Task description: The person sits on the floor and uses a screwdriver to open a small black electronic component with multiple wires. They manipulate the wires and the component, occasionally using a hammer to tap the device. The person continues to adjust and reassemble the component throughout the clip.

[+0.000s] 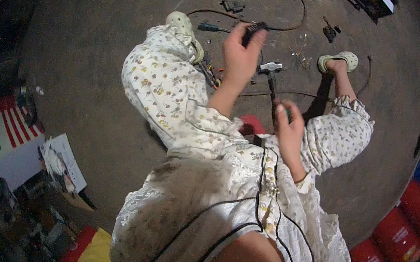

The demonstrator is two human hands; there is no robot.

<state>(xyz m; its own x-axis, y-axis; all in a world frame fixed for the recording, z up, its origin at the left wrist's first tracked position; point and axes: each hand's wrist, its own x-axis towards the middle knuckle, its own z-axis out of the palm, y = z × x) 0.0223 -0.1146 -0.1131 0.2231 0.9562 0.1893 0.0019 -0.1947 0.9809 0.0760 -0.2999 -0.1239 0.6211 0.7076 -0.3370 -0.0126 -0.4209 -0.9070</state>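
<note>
My left hand (239,55) is raised between my knees, fingers pinched round a small dark part with a ribbed-looking edge (255,32). What kind of part it is cannot be made out. Lower and to the right, my right hand (289,133) grips the handle of a hammer (271,71). The hammer's pale metal head points away from me, just right of my left wrist and apart from the dark part. My right fingers cover the handle's lower portion, where a bit of green shows.
A screwdriver (210,27) lies by my left shoe (180,24). Orange-handled tools (215,80) are partly behind my left wrist. Small metal scraps (300,57), dark parts (232,0) and a long cable (303,16) spread across the floor. Red boxes (398,235) line the right side.
</note>
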